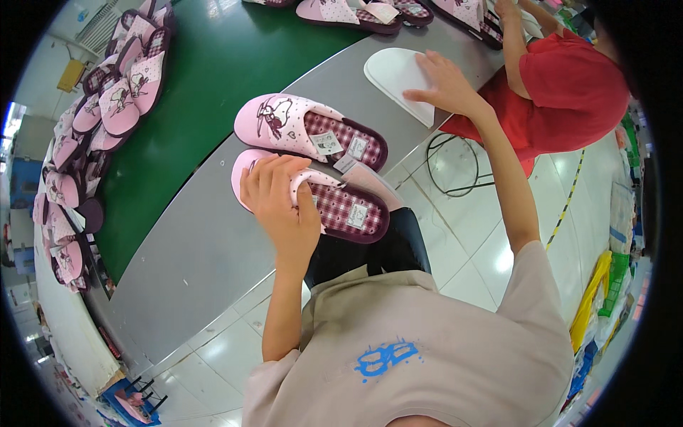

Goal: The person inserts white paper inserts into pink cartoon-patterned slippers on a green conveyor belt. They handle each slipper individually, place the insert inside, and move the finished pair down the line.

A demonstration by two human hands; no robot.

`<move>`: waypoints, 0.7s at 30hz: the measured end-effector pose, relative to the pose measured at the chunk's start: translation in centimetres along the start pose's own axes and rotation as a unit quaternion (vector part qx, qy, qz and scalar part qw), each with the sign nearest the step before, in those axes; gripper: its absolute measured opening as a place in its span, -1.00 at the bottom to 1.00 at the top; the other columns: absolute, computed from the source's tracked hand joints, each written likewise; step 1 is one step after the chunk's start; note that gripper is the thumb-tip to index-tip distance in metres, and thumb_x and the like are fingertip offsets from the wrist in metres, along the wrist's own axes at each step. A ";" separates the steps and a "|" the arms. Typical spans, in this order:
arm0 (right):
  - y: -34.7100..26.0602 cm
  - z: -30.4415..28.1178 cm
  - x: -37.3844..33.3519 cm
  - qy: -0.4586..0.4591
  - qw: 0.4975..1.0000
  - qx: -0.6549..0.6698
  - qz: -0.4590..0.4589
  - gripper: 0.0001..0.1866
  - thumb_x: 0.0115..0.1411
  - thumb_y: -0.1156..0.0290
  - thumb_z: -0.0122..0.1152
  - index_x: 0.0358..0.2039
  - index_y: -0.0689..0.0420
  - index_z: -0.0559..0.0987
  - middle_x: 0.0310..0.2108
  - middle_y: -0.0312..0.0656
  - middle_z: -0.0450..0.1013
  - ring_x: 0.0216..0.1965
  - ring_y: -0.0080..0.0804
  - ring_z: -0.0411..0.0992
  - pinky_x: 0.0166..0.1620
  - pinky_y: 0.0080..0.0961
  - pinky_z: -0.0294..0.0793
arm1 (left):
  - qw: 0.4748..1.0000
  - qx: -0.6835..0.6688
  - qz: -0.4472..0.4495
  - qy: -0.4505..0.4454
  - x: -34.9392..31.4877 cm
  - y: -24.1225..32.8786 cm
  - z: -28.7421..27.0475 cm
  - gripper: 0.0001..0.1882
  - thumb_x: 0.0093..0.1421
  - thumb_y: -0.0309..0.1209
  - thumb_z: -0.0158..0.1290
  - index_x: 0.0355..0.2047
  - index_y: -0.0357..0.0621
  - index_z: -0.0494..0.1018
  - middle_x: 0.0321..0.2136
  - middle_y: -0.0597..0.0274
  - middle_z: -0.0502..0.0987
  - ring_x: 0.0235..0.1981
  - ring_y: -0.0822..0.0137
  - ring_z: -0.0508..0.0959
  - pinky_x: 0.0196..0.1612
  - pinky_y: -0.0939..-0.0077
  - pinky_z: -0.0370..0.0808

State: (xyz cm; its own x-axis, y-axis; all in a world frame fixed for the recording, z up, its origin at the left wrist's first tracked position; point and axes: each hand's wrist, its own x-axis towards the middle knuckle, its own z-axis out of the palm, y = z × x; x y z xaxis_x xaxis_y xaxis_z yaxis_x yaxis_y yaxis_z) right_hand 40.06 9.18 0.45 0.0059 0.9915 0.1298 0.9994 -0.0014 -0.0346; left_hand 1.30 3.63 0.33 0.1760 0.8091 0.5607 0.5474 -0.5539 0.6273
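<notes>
Two pink slippers with dark red checked insoles lie side by side on the grey table edge, toes to the left. My left hand [281,199] is closed over the upper of the nearer slipper [356,215], its thumb at the foot opening. Just beyond is the farther slipper [281,119], with a white paper tag [326,144] on its insole. A pale pink hang tag [371,183] lies between their heels. To the right, my right hand [448,85] has its fingers spread over a white, rounded, sole-shaped piece [395,75]; its fingertips and thumb appear to touch it.
A green belt surface [213,50] runs beyond the grey table edge [192,256]. Many similar slippers [131,92] are piled along its left side, and more slippers [348,14] lie at the far end. A person in a red shirt [569,92] sits close on the right, beside a round stool [455,164].
</notes>
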 end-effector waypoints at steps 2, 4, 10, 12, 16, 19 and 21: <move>-0.1 1.4 1.1 0.039 0.999 -0.015 -0.003 -0.09 0.33 -0.31 0.14 0.35 0.26 0.46 0.40 0.19 0.29 0.42 0.17 0.24 0.44 0.02 0.18 | 1.000 0.004 -0.009 0.012 0.2 0.5 0.7 -0.74 0.15 -0.46 0.05 -0.17 -0.05 0.62 -0.15 0.27 0.64 0.10 0.08 0.53 0.44 -0.08 0.11; -0.4 2.9 1.9 0.083 0.996 -0.019 0.014 -0.15 0.34 -0.27 0.14 0.31 0.25 0.49 0.33 0.16 0.35 0.37 0.16 0.29 0.40 0.05 0.21 | 1.000 0.014 -0.007 0.026 0.3 0.8 1.2 -0.76 0.15 -0.47 0.04 -0.19 -0.06 0.61 -0.16 0.25 0.64 0.08 0.08 0.54 0.42 -0.05 0.14; -1.6 3.9 3.8 0.184 0.979 0.001 0.084 -0.47 0.29 0.02 0.30 0.08 0.17 0.63 0.09 0.00 0.46 0.16 0.01 0.42 0.21 0.01 0.33 | 0.999 0.006 0.015 0.033 0.0 -0.1 1.2 -0.79 0.15 -0.48 0.04 -0.22 -0.09 0.59 -0.18 0.21 0.62 0.05 0.06 0.54 0.41 -0.03 0.17; -2.2 3.1 3.7 0.189 0.979 0.000 0.072 -0.55 0.25 0.10 0.35 0.02 0.15 0.64 0.06 -0.03 0.47 0.15 -0.02 0.42 0.18 -0.01 0.35 | 0.999 0.010 0.018 0.035 -0.1 -0.1 1.1 -0.80 0.17 -0.47 0.04 -0.21 -0.09 0.59 -0.18 0.21 0.62 0.06 0.06 0.54 0.41 -0.04 0.17; -2.0 3.7 3.4 0.284 0.959 0.015 0.013 -0.61 0.28 0.19 0.33 0.02 0.15 0.64 0.00 -0.10 0.52 0.07 -0.05 0.48 0.16 -0.08 0.39 | 0.999 0.010 0.018 0.037 -0.2 -0.1 1.2 -0.82 0.20 -0.45 0.04 -0.21 -0.09 0.59 -0.16 0.23 0.62 0.07 0.06 0.54 0.42 -0.05 0.16; -2.4 3.2 3.4 0.304 0.952 0.021 0.008 -0.65 0.29 0.23 0.32 0.00 0.14 0.65 -0.04 -0.13 0.55 0.01 -0.07 0.52 0.14 -0.12 0.44 | 0.999 0.014 0.019 0.037 -0.3 -0.4 1.3 -0.77 0.17 -0.42 0.05 -0.17 -0.09 0.60 -0.14 0.24 0.64 0.10 0.08 0.54 0.44 -0.08 0.12; -2.2 3.3 3.4 0.313 0.949 0.018 0.012 -0.66 0.30 0.21 0.30 0.00 0.12 0.65 -0.08 -0.15 0.56 0.02 -0.12 0.53 0.13 -0.15 0.43 | 0.999 0.019 0.022 0.024 -0.5 -0.6 1.2 -0.69 0.17 -0.38 0.07 -0.08 -0.11 0.59 -0.06 0.20 0.64 0.16 0.06 0.52 0.46 -0.10 0.09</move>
State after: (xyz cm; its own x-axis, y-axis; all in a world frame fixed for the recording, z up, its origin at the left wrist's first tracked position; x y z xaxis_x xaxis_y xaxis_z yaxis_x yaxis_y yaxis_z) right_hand 37.73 12.96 -2.29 0.0582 0.7195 0.6920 0.9970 -0.0064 -0.0772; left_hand 1.87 3.77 -0.96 0.1624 0.7732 0.6131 0.5715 -0.5802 0.5803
